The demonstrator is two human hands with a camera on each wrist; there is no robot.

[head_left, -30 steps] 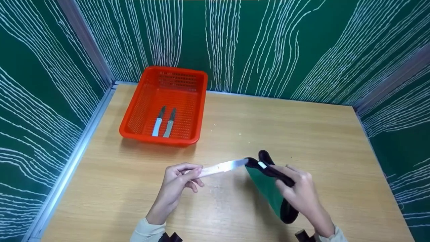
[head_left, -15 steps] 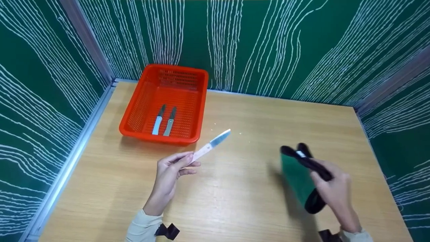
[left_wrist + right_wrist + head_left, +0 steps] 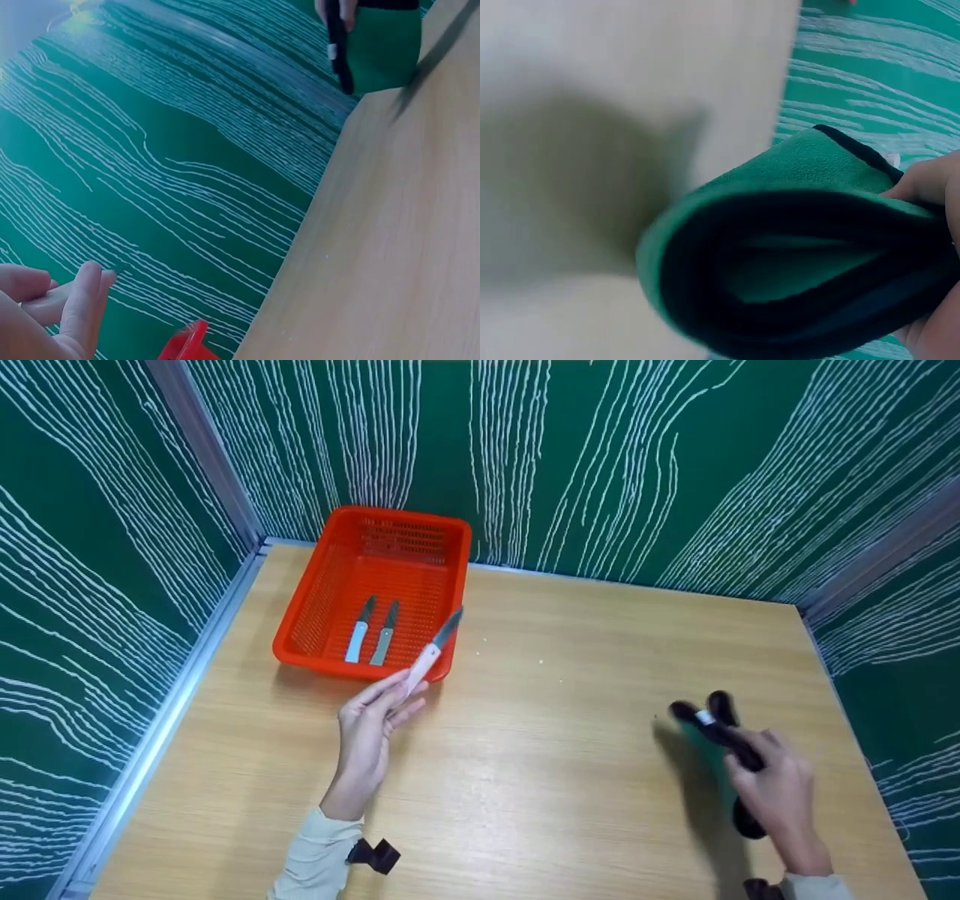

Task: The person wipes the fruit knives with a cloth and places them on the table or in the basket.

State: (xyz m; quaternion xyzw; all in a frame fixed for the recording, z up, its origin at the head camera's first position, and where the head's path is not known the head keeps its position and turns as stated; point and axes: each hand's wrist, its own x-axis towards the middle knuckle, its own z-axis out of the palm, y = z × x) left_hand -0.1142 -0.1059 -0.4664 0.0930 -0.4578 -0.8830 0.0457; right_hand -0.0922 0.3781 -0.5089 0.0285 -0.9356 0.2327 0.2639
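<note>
My left hand point(image 3: 367, 731) pinches a small knife point(image 3: 424, 666) by its pale pink handle, blade pointing up and away. The blade tip overlaps the right rim of the red basket point(image 3: 456, 634) in the head view. Inside that basket lie two more knives, one with a light blue handle point(image 3: 356, 641) and one with a grey-green handle point(image 3: 382, 646). On the right, my right hand point(image 3: 780, 791) grips a folded green cloth with black edging point(image 3: 810, 161) and a small white tag, held above the table. In the left wrist view the cloth point(image 3: 386, 49) hangs from the fingers.
The wooden table point(image 3: 540, 750) has a few tiny white specks near the basket. Green walls with white wavy lines point(image 3: 502, 457) enclose the back and sides. A metal strip point(image 3: 172, 682) runs along the left edge.
The blade and the cloth have come apart. My left hand has turned the knife upward and brought it left to the basket; my right hand has carried the cloth to the right.
</note>
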